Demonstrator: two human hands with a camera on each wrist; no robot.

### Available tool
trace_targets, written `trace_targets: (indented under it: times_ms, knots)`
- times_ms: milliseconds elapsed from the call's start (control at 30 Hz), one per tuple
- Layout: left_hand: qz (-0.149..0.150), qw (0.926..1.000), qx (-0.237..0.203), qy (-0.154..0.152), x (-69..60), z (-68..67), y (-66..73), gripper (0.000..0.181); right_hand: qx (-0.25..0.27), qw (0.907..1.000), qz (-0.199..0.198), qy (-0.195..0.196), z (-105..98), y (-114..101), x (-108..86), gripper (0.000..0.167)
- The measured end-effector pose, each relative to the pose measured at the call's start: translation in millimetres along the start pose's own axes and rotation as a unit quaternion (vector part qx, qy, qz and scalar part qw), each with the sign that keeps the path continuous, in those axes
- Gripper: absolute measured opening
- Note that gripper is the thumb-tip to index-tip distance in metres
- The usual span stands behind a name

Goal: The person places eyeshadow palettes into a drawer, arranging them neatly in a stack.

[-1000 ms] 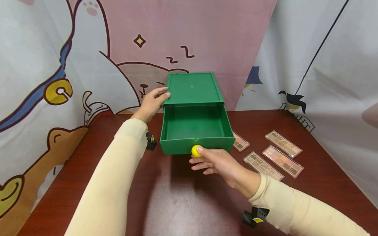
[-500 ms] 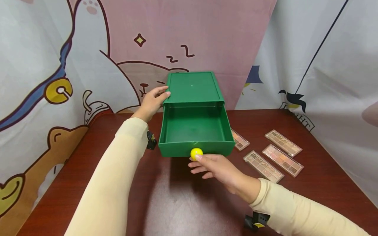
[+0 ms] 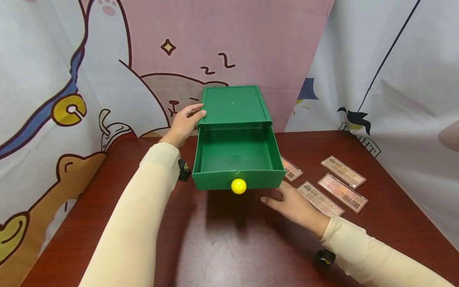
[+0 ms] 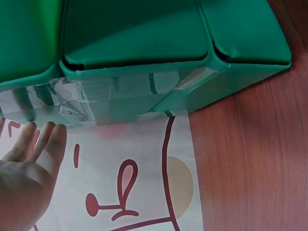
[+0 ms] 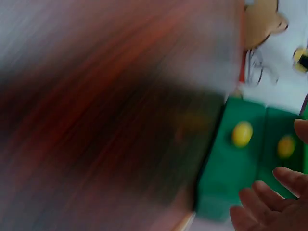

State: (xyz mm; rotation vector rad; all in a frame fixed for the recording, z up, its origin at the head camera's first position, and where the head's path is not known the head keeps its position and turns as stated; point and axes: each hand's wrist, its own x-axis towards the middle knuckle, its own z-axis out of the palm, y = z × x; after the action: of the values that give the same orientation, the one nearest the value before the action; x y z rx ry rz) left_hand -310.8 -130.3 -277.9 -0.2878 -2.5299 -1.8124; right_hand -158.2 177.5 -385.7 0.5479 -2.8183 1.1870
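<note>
A green drawer cabinet (image 3: 234,105) stands at the back of the table, its top drawer (image 3: 236,153) pulled out with nothing inside. A round yellow knob (image 3: 238,186) sits on the drawer front. My left hand (image 3: 184,124) rests against the cabinet's upper left edge; in the left wrist view its fingers (image 4: 54,144) are fairly straight beside the taped side. Off the knob, my right hand (image 3: 295,203) is spread over the table below the drawer's right corner, close to an eyeshadow palette (image 3: 319,198). The drawer hides some of its fingertips.
More eyeshadow palettes lie to the right: one at the back (image 3: 343,171), a pinkish one (image 3: 342,192), and one (image 3: 291,169) partly behind the drawer. The right wrist view, blurred, shows a lower drawer front (image 5: 224,163) with its own yellow knob (image 5: 242,134). A printed cloth (image 3: 279,48) hangs behind.
The drawer came slightly further out, pulled by my right hand at the knob. That hand has since let go and moved right towards the palettes. My left hand has stayed in place.
</note>
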Motion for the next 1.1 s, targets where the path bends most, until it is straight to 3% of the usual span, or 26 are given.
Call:
trace_targets:
  times_ms: [100,200,433,600,867,1100]
  knots:
    - [-0.001,1.0,-0.001,0.0,-0.3,0.1,-0.5,0.047,-0.065,0.9977,0.012,0.017,-13,19,-1.8,0.059]
    - [0.0,1.0,0.002,0.0,-0.3,-0.1,0.0,0.048,-0.112,0.9922,0.052,0.015,-28,35,-4.8,0.068]
    - [0.001,0.9999,0.012,-0.003,-0.8,-1.0,-0.2,0.047,-0.161,0.9793,0.122,0.003,-52,63,-16.0,0.081]
    - [0.003,0.9999,0.012,-0.005,-0.8,-0.9,-0.2,0.047,-0.186,0.9712,0.149,-0.002,-59,78,-26.9,0.082]
    - [0.006,1.0,0.006,-0.004,-1.6,-0.9,-0.6,0.047,-0.213,0.9645,0.155,-0.016,-63,89,-39.7,0.09]
    - [0.009,0.9999,0.007,-0.001,-1.2,0.1,-0.2,0.047,-0.228,0.9646,0.131,-0.014,-65,94,-46.1,0.079]
